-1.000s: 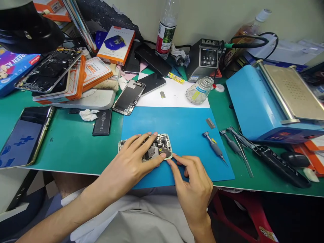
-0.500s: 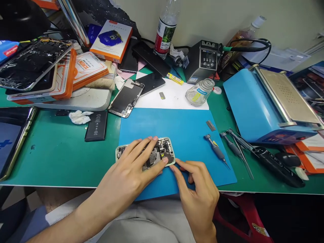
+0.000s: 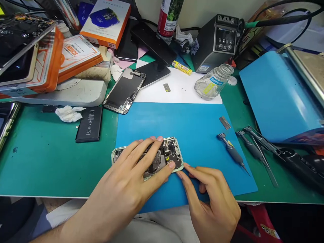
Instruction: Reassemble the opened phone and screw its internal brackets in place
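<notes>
An opened phone [image 3: 171, 148] lies on the blue mat, screen off, with its circuit boards, small screws and round wireless coil bared inside a pale green frame. My left hand [image 3: 129, 175] is laid across it, fingers over the far edge and thumb along the near side, holding it down and covering its left half. At the phone's near right corner, my right hand [image 3: 211, 197] pinches with thumb and forefinger against the frame. Anything small between those two fingertips is hidden. The other right fingers are curled under.
On the blue mat's [image 3: 164, 118] right are a small screwdriver [image 3: 233, 152] and a metal piece [image 3: 224, 123]; tweezers [image 3: 265, 165] lie beyond. Behind stand a glass jar [image 3: 212, 82] and a black soldering station [image 3: 215, 44]. A loose screen [image 3: 125, 89] and battery [image 3: 89, 125] lie left.
The view has moved closer and tilted down, so the surroundings look shifted. Both hands keep nearly the same hold at the phone.
</notes>
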Motion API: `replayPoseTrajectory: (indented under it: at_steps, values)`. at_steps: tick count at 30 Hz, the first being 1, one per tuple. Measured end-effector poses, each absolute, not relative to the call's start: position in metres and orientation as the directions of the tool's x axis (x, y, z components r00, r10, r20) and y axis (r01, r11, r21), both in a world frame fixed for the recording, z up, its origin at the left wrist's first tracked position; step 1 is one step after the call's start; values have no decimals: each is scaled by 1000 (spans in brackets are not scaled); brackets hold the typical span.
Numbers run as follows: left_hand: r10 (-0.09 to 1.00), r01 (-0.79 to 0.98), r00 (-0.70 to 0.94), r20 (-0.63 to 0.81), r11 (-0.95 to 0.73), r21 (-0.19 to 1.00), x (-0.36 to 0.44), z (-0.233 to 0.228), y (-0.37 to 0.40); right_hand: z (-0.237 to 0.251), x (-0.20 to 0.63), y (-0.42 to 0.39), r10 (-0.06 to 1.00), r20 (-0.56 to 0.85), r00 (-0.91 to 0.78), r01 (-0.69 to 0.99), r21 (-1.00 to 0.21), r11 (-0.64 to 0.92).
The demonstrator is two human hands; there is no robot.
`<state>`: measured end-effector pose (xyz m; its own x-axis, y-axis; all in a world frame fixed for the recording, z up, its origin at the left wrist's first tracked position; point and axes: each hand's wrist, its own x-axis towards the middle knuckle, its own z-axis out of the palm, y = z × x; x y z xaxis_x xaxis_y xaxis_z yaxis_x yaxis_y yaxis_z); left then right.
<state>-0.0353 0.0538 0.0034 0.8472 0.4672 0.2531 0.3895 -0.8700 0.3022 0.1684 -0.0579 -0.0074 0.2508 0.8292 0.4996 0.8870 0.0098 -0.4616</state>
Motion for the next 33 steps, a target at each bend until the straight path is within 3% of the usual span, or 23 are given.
replayPoseTrajectory:
  at_steps: [11, 21, 25, 33]
  values:
    - [471, 396, 850, 237, -867, 301, -37, 2, 54, -5, 169, -55, 826, 507, 248, 888, -459, 15]
    - [379, 336, 889, 257, -921, 198, -37, 7, 63, -3, 170, -57, 836, 509, 205, 921, -389, 11]
    - [380, 335, 902, 204, -915, 222, -38, 6, 64, -8, 172, -63, 830, 544, 121, 951, -303, 59]
    - [400, 342, 899, 181, -897, 280, -40, 6, 64, -15, 178, -67, 808, 589, -6, 948, -253, 191]
